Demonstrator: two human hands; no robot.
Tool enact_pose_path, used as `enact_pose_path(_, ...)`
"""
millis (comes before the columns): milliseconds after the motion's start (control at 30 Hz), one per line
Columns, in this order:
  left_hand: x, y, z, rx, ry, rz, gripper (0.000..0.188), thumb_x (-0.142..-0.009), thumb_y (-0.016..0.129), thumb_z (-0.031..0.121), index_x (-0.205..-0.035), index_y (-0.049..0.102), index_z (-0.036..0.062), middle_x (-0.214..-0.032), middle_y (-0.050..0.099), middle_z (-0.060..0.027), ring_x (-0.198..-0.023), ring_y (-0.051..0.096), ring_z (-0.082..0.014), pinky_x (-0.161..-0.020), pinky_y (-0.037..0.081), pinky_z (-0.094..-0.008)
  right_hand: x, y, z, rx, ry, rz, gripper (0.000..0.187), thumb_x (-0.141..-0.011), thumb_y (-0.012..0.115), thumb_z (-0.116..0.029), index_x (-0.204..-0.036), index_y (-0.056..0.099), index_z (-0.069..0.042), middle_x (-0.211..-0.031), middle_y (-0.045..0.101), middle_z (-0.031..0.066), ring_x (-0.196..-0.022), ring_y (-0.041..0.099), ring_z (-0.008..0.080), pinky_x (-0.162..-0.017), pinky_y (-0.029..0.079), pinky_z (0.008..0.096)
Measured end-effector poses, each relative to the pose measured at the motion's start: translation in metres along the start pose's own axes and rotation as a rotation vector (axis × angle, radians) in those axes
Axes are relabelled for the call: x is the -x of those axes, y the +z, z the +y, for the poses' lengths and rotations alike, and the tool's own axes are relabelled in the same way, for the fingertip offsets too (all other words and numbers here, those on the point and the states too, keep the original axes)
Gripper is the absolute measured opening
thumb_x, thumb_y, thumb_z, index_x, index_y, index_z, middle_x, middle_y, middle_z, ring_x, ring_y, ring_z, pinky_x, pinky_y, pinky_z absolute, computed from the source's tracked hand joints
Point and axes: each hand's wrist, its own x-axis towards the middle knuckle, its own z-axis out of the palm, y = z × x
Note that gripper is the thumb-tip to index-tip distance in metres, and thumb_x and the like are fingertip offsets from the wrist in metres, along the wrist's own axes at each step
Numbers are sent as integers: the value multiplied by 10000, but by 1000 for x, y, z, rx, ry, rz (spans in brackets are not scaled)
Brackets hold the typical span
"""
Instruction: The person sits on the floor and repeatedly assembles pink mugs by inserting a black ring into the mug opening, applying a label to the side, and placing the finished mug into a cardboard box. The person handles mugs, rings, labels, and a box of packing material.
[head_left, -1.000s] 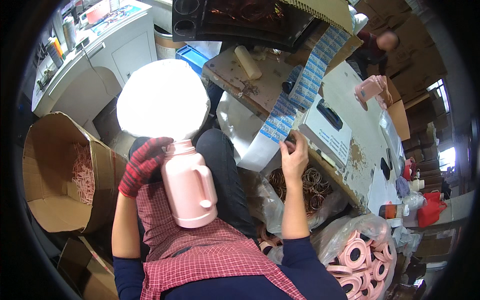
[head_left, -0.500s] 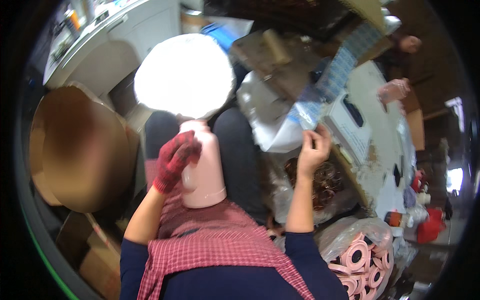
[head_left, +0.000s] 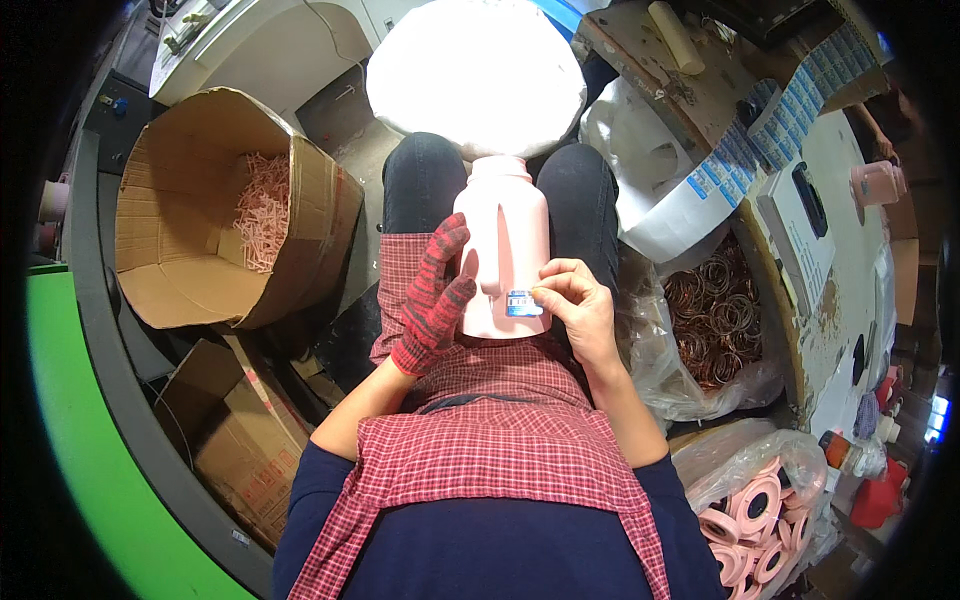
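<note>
Now the right hand (head_left: 578, 305) is over from the sticker strip (head_left: 718, 182), where it was half a second ago, thumb and fingers pinching a small blue-and-white label (head_left: 522, 304) on or just over the pink jug (head_left: 525, 225), low by the base; print too small to read. Jug's in the lap, between the thighs, long axis running away from the body, neck pointing forward. Gloved left hand (head_left: 435, 295), earlier across its front, cups its left side; can't tell whether it grips.
</note>
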Motion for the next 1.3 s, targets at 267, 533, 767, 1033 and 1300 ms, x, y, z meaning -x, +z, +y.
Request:
enact_pose_path(267, -1, 17, 0, -427, 27, 11, 864, -815, 860, 264, -1517, 405, 49, -1612, 327, -221, -1507, 314, -380, -1208, 311, -488, -6, 3, 1, 61, -51, 16, 99, -833, 798, -46, -910, 778, 13, -1050, 643, 49, -934, 628, 127, -797, 532, 275)
enact_pose_path(533, -4, 9, 6, -489, -70, -101, 929, -820, 825, 173, -1584, 311, 57, -1659, 227, -147, -1529, 244, -306, -1224, 261, -449, -7, 4, 7, 258, -31, 165, 398, -782, 842, -7, -1093, 596, -28, -919, 589, -9, -651, 488, 16, -591, 429, 192)
enact_pose_path(767, -52, -35, 23, -292, -237, -44, 465, -941, 591, -10, -1404, 565, 34, -1363, 618, -96, -1240, 584, -213, -1098, 448, -362, 10, -75, 44, 400, -201, 570, 236, -829, 776, 11, -1028, 661, -45, -937, 626, 14, -695, 552, 75, -629, 476, 241)
enact_pose_path(1033, -159, -23, 8, -517, -216, -294, 444, -1046, 568, 194, -1450, 523, 14, -1403, 580, -118, -1266, 531, -200, -1094, 429, -353, 205, -145, 234, 594, 483, 447, 217, -875, 768, -204, -965, 712, -15, -842, 722, 131, -688, 672, 205, -662, 534, 350)
enact_pose_path(1300, -167, -23, 46, -827, -332, -551, 379, -1003, 629, 172, -1334, 622, -14, -1260, 680, -120, -1137, 623, -196, -1008, 485, -329, 274, -168, 365, 911, 842, 1432, 363, -854, 645, -206, -1126, 621, 33, -1053, 665, 334, -1062, 653, 439, -908, 495, 542)
